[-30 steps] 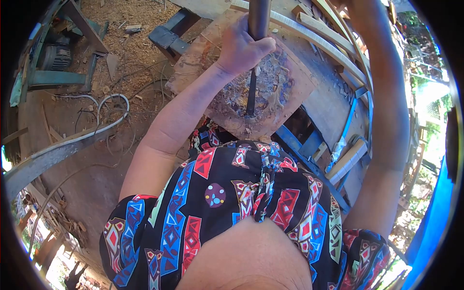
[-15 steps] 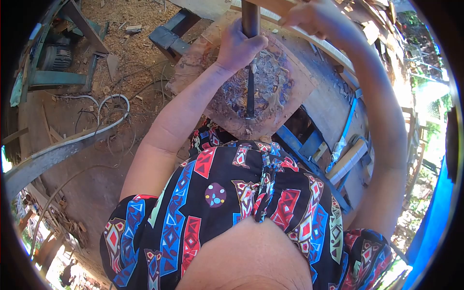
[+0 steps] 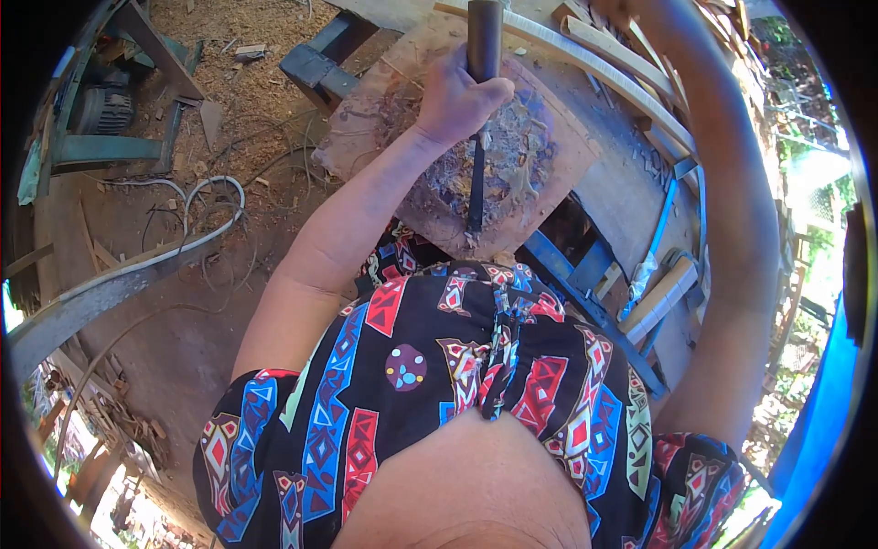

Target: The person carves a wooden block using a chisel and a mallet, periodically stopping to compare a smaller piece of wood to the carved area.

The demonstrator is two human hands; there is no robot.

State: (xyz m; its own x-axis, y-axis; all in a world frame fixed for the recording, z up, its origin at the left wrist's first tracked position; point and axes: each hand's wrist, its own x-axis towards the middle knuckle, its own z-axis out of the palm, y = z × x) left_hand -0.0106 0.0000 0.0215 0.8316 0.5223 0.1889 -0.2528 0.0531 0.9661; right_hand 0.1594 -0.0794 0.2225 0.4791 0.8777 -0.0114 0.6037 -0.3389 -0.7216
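My left hand (image 3: 460,99) is closed around a chisel (image 3: 476,183) with a thick, dark round handle that rises above the fist. The chisel's narrow dark blade points toward my body, over a wooden panel (image 3: 357,151). A rough, carved-looking round relief (image 3: 521,156) covers the panel's middle. High at the top edge, my right hand (image 3: 626,7) is raised, blurred and mostly cut off. Its fingers, and anything they hold, cannot be made out.
Curved wooden strips (image 3: 576,59) lie beyond the panel on the right. A dark metal frame (image 3: 315,73) sticks out at the upper left. Wood shavings (image 3: 265,23) cover the ground there, near a motor (image 3: 108,110) and a white hose (image 3: 242,197).
My right hand has swung up and away from the chisel handle toward the top edge. A light wooden piece beside it has left the view. My left hand keeps its grip, shifted slightly.
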